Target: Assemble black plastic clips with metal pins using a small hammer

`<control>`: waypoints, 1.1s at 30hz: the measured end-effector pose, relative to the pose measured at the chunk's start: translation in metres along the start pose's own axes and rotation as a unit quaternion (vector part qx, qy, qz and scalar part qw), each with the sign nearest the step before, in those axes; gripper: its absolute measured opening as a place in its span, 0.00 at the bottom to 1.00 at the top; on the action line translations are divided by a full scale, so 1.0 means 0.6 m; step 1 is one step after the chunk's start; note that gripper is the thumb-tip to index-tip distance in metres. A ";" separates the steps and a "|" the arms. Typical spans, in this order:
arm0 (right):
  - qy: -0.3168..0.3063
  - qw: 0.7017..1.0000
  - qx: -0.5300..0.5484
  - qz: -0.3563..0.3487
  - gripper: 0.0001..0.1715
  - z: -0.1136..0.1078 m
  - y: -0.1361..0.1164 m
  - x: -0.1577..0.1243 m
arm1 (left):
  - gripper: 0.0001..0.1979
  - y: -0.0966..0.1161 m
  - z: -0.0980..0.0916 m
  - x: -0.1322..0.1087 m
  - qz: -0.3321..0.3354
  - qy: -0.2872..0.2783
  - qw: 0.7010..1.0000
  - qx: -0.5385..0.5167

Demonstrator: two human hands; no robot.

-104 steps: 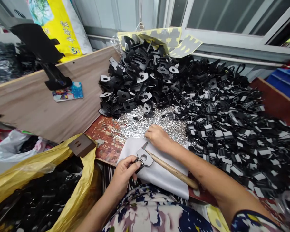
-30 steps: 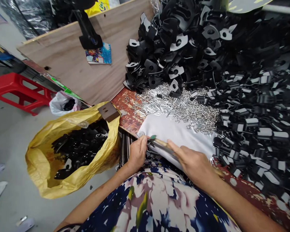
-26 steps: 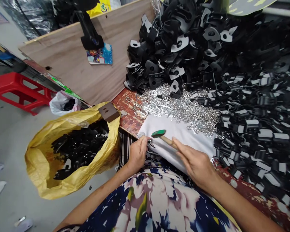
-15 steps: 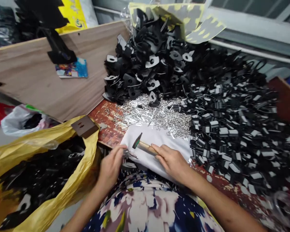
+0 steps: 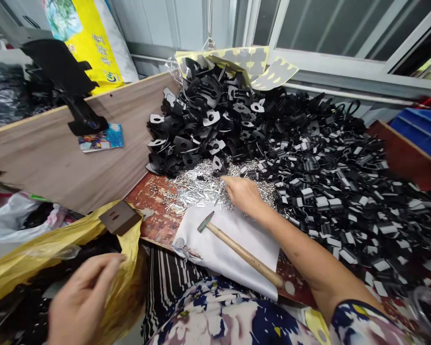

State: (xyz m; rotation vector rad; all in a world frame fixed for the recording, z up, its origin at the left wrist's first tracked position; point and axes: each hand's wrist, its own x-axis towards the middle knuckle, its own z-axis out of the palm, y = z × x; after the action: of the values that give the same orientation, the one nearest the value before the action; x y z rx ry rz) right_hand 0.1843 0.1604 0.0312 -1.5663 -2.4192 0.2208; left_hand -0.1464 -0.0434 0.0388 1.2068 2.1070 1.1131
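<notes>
While the right hand [image 5: 243, 194] sits fingertips-down in the heap of silver pins [image 5: 197, 187], its fingers are bunched together. Can't tell if they've got a pin.

Left hand [image 5: 81, 299] is blurred and low over the yellow bag [image 5: 39, 244], fingers loosely spread, holding nothing.

Hammer [image 5: 237, 247] lies loose on the white cloth [image 5: 208, 249] at the table's near edge, head toward the pins, wooden handle running back to the right. Neither hand is on it.

Small black clips [image 5: 326, 191] are heaped just right of the pins, with bigger black plates [image 5: 201, 115] piled behind.

Writing: the yellow sack [image 5: 93, 43] back left has blue characters and a logo, too small to read. The booklet [image 5: 101, 137] on the wood board [image 5: 57, 158] has a colourful cover, text illegible.
</notes>
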 end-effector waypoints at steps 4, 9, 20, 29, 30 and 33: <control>0.013 1.000 -0.012 0.022 0.19 -0.004 0.025 0.091 | 0.17 0.045 0.100 -0.024 -0.053 -0.166 0.969 -0.177; 0.054 0.998 0.042 0.006 0.14 -0.008 0.003 0.027 | 0.28 0.091 0.180 -0.024 -0.124 -0.243 0.892 -0.361; -0.063 0.931 0.341 -0.117 0.21 0.036 -0.052 -0.211 | 0.23 0.080 0.247 -0.028 -0.263 -0.299 0.820 -0.411; 0.118 0.980 -0.121 0.106 0.13 -0.043 0.187 -0.225 | 0.27 0.071 0.232 -0.032 -0.261 -0.279 0.871 -0.308; 0.116 0.976 -0.151 0.102 0.13 -0.041 0.208 -0.220 | 0.27 0.070 0.230 -0.035 -0.261 -0.272 0.876 -0.301; 0.128 0.976 -0.144 0.099 0.12 -0.030 0.247 -0.208 | 0.26 0.068 0.220 -0.039 -0.267 -0.266 0.875 -0.303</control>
State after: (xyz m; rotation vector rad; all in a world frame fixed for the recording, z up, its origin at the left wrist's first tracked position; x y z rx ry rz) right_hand 0.3678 0.1070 -0.0061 -1.8297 -2.1699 -0.2927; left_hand -0.0204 0.0032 -0.0016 0.4922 1.3728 0.9266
